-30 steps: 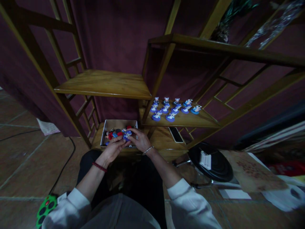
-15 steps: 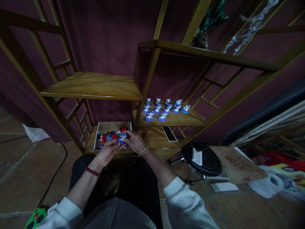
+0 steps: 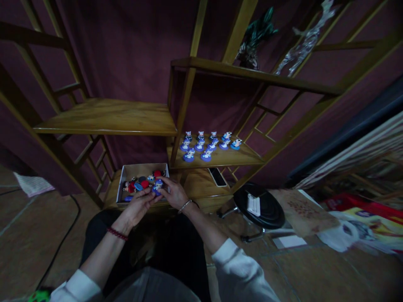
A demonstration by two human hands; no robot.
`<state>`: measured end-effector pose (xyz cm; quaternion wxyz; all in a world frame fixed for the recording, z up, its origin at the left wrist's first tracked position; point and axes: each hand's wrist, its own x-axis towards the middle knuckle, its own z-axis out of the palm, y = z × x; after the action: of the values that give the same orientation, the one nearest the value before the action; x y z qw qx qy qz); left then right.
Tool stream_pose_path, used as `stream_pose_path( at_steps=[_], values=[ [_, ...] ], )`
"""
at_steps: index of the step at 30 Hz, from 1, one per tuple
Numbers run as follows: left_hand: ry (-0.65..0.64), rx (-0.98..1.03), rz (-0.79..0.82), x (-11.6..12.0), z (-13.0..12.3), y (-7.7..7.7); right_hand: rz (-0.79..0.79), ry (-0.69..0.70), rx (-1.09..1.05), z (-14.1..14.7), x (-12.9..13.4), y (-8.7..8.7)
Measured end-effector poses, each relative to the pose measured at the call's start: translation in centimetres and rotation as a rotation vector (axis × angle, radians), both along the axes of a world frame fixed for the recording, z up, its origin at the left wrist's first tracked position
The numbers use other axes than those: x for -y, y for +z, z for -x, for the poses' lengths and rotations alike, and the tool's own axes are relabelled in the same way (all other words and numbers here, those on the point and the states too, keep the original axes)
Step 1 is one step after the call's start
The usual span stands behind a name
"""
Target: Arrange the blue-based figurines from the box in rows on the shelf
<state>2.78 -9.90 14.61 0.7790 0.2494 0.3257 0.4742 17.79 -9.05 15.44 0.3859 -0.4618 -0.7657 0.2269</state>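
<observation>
A small purple-and-white figurine (image 3: 158, 186) on a purple base is held between both hands, over the front edge of an open cardboard box (image 3: 119, 184). My left hand (image 3: 140, 206) grips its base from the left with closed fingers. My right hand (image 3: 175, 193) pinches it from the right side. In the box lie several more figurines and parts, among them a red round piece (image 3: 144, 184) and a blue piece (image 3: 137, 187). Up on the right-hand shelf (image 3: 245, 158) stand several figurines in rows, including a purple one (image 3: 189, 155) at the front.
A phone (image 3: 217, 177) lies on the lower board right of the box. Wooden posts and a bare upper-left shelf (image 3: 107, 117) frame the space. A black round stool (image 3: 267, 209) stands to the right, with a white object (image 3: 253, 204) on it. A plant (image 3: 256, 37) sits on the top shelf.
The view has shifted, so the shelves appear slightly further left. Both hands keep hold of the figurine above the box's front edge; its pose looks nearly the same.
</observation>
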Motion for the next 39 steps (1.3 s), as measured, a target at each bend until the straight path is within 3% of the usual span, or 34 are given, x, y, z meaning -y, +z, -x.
stream_pose_path(
  at_steps=[11, 19, 31, 39],
  values=[
    [0.02, -0.067, 0.027, 0.8, -1.7, 0.4, 0.032, -0.079, -0.129, -1.6, 1.5, -1.1],
    [-0.047, -0.108, -0.043, 1.4, -2.5, 0.7, 0.022, -0.13, -0.113, -2.5, 2.5, -0.5],
    [-0.166, -0.111, -0.114, 1.4, -3.6, 1.0, 0.067, -0.161, -0.214, -4.1, 2.9, -1.1],
    [-0.203, -0.117, -0.149, 1.6, -5.2, 2.0, 0.098, -0.178, -0.304, -5.4, 3.5, -0.6]
  ],
)
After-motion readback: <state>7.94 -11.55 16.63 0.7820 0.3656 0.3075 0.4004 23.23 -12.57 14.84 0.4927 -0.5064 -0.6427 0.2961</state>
